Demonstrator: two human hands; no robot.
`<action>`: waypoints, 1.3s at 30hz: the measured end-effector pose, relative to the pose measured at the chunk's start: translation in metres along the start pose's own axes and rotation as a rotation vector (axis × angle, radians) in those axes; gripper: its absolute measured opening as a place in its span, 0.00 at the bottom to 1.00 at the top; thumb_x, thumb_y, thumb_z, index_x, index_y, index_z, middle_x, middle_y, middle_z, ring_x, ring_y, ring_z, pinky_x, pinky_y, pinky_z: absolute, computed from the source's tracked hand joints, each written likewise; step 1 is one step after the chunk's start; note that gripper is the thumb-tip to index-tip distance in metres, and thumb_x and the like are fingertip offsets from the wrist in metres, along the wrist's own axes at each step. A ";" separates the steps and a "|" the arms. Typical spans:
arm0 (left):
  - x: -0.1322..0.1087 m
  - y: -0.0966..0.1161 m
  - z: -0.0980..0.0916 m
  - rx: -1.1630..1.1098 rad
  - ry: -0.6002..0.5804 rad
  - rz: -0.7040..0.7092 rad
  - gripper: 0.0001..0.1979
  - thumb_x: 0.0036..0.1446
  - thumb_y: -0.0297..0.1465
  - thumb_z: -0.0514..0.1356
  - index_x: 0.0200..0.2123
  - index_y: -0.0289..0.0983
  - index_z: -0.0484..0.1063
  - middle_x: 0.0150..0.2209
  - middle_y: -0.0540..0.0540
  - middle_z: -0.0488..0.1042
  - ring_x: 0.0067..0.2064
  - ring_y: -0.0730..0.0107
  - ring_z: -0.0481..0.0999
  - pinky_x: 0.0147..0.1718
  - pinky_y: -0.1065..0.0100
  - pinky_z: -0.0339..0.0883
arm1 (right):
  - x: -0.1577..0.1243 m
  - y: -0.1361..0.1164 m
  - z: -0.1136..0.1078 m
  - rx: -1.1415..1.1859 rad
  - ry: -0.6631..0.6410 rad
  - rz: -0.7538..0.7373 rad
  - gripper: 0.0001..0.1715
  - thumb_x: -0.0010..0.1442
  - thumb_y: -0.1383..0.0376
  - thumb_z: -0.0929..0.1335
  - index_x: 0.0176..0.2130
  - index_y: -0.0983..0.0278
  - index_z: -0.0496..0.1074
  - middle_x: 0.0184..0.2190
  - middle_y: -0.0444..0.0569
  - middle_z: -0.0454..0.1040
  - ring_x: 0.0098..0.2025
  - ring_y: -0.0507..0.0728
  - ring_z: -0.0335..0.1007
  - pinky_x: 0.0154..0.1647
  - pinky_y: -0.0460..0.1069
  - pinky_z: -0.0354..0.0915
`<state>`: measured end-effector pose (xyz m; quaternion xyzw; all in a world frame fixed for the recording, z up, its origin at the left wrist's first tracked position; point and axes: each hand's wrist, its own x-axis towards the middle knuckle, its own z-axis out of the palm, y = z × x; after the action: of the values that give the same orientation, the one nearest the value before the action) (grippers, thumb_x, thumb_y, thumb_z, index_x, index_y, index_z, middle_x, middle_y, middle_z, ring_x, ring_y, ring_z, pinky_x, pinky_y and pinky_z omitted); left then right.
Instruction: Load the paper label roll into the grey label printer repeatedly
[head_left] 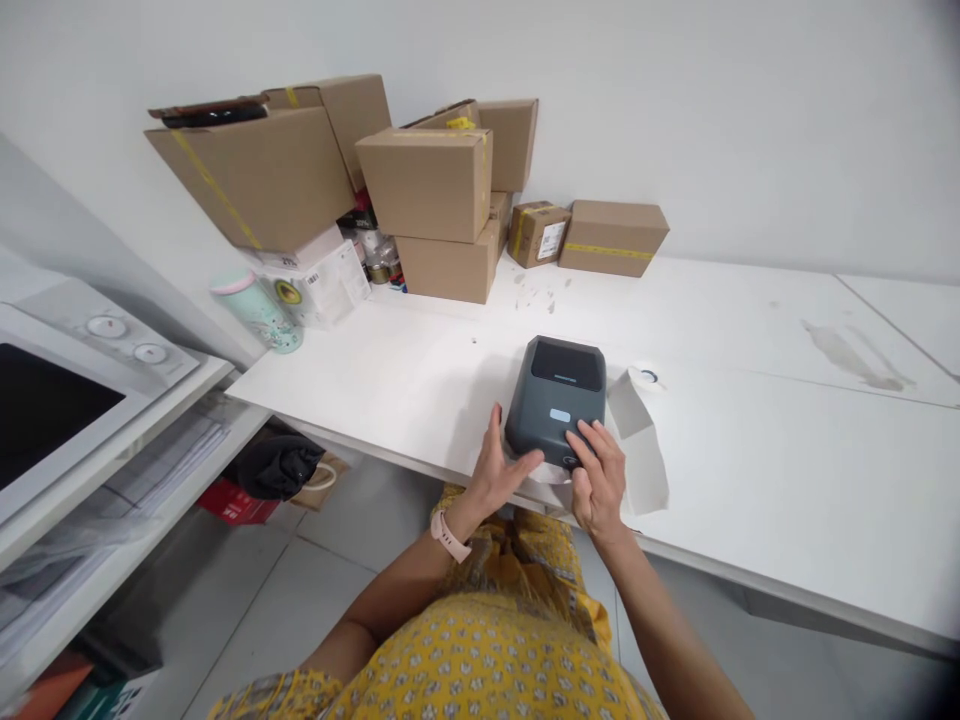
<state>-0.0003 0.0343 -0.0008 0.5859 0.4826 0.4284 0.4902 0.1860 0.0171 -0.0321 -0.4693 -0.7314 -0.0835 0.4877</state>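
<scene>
A dark grey label printer (pixel 558 400), with a dark window in its top and a small pale panel, stands near the table's front edge. My left hand (pixel 498 470) is at its front left corner, thumb and fingers spread apart, the thumb tip close to the front face. My right hand (pixel 600 475) grips the front right corner, its fingers bent over the top and front. Below the printer's front, between my hands, a bit of pale paper (pixel 551 474) shows. To the right lies a curled white paper strip (pixel 643 455), beside a small white roll (pixel 646 378).
Cardboard boxes (pixel 424 185) are stacked along the wall, with smaller boxes (pixel 613 237) to their right. A mint green tumbler (pixel 262 315) stands at the table's left end beside a white carton (pixel 322 285). A microwave (pixel 82 380) sits on a shelf at left.
</scene>
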 end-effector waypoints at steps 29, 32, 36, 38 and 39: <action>0.010 0.037 0.008 0.225 0.215 0.225 0.21 0.63 0.49 0.52 0.28 0.40 0.70 0.30 0.44 0.70 0.37 0.62 0.70 0.45 0.59 0.65 | 0.011 -0.007 0.012 0.185 0.238 0.214 0.25 0.68 0.66 0.54 0.51 0.60 0.75 0.48 0.52 0.78 0.57 0.64 0.70 0.58 0.67 0.62; -0.032 0.007 0.005 -0.016 0.120 -0.170 0.25 0.61 0.52 0.53 0.22 0.39 0.65 0.20 0.53 0.59 0.24 0.74 0.59 0.27 0.68 0.58 | 0.016 -0.017 0.002 0.245 0.204 0.294 0.24 0.69 0.64 0.54 0.50 0.62 0.75 0.48 0.53 0.78 0.58 0.64 0.69 0.58 0.66 0.62; -0.031 0.002 0.013 -0.244 -0.114 -0.357 0.25 0.55 0.53 0.59 0.24 0.36 0.69 0.20 0.53 0.64 0.19 0.79 0.58 0.21 0.71 0.48 | 0.017 -0.018 0.000 0.240 0.213 0.291 0.23 0.70 0.62 0.55 0.49 0.62 0.76 0.47 0.53 0.79 0.58 0.64 0.70 0.58 0.66 0.62; -0.020 0.007 0.017 -0.273 -0.158 -0.381 0.24 0.51 0.52 0.62 0.24 0.36 0.69 0.22 0.51 0.69 0.19 0.80 0.61 0.20 0.71 0.49 | 0.016 -0.017 0.001 0.231 0.210 0.281 0.23 0.70 0.62 0.56 0.49 0.62 0.75 0.47 0.53 0.79 0.58 0.64 0.70 0.59 0.66 0.62; -0.016 0.009 0.020 -0.281 -0.161 -0.394 0.24 0.49 0.52 0.64 0.24 0.35 0.69 0.23 0.50 0.71 0.19 0.79 0.62 0.20 0.71 0.49 | 0.016 -0.017 0.001 0.227 0.204 0.276 0.22 0.70 0.63 0.56 0.49 0.62 0.75 0.47 0.53 0.79 0.58 0.64 0.70 0.59 0.66 0.62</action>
<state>0.0177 0.0148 0.0051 0.4388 0.4828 0.3395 0.6776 0.1710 0.0180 -0.0144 -0.4961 -0.6118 0.0199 0.6158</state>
